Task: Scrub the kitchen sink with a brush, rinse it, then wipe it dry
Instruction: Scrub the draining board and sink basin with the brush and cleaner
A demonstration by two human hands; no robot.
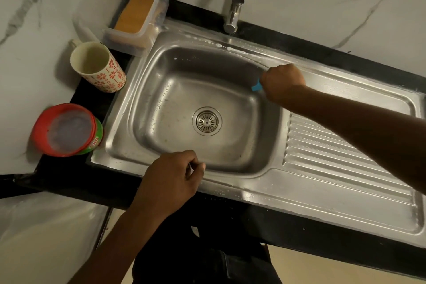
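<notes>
A stainless steel sink (232,159) with a round drain strainer (206,121) fills the middle of the view. Soap foam lies along its back rim (230,48). My right hand (282,82) is closed on a blue brush (256,86) at the basin's right back corner; only a small blue piece shows under the fist. My left hand (173,177) rests curled on the sink's front rim, and I see nothing in it.
A chrome tap (234,14) stands behind the basin. A ribbed drainboard (345,159) lies to the right. On the left stand a floral mug (98,65), a red-lidded tub (66,130) and a clear box (129,30) holding an orange sponge (134,12).
</notes>
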